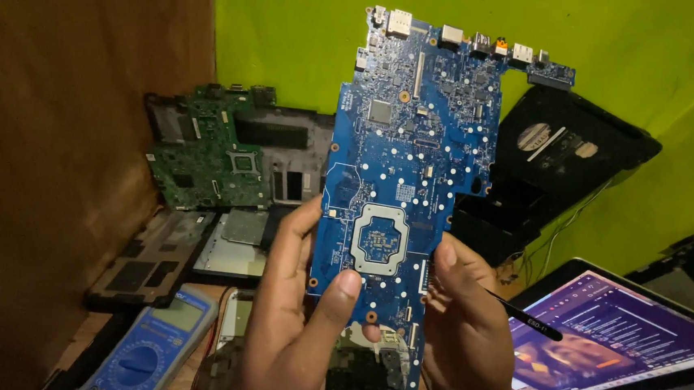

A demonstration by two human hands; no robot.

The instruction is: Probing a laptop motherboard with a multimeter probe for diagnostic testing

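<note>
Item held: blue circuit board (410, 167), upright and raised before the camera, its connector edge uppermost, its face turned toward the viewer, apparently so that the face could be read.
Left hand (298, 314): clamped on the board's lower left edge, thumb pressed on the face just below the square metal frame (377, 239), fingers curled behind.
Right hand (464, 325): closed on the board's lower right edge, thumb on the face; a black pair of tweezers (530, 318) was tucked in the same hand, tip pointing right, away from the board.
Grip note: both hands kept to the edges, leaving the central components uncovered.
Behind, left: green circuit board (208, 149) propped on dark laptop shells (285, 154) against the wall.
Behind, right: black laptop base (574, 146) leaning on the green wall (293, 28).
Lower left: blue multimeter (149, 348) lying on the desk.
Lower right: open laptop (622, 336), screen lit, near the right hand.
Beneath the hands: another dark board, partly hidden.
Obstruction: held board blocked the view of the desk's middle; cluttered parts crowded all sides.
</note>
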